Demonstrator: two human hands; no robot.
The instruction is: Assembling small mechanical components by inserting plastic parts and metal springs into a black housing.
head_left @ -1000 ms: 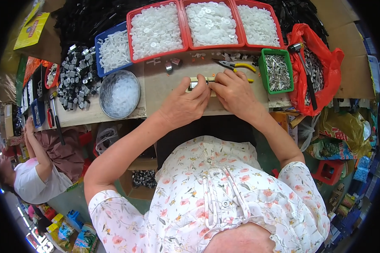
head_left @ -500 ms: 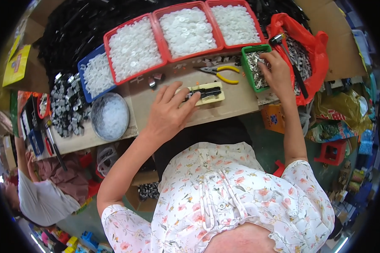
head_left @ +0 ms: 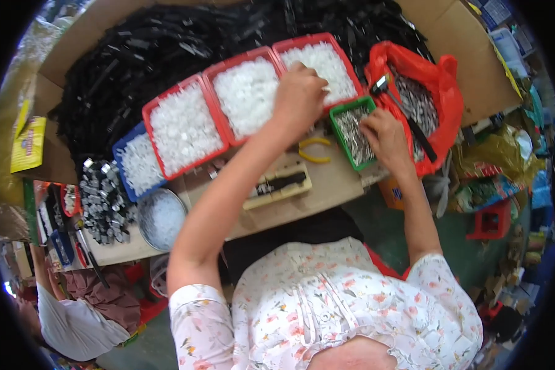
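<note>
Bench: a cardboard-topped work surface; a heap of black plastic strips fills its far side.
Red bins: three in a row along the far edge, each full of small white plastic parts; the rightmost red bin is under the left hand.
Red bag: at the right end, open, holding metal pieces.
Green tray: just left of the bag, filled with small metal parts.
Fixture: a pale block with a dark strip on it, near the front edge, untouched by either hand.
Left hand: fingers curled down into the white parts; I cannot tell whether they have one yet.
Right hand: fingertips dipped in the green tray, apparently pinching at metal parts.
Progress: parts are only being fetched; fitting them on the fixture is likely not yet done.
</note>
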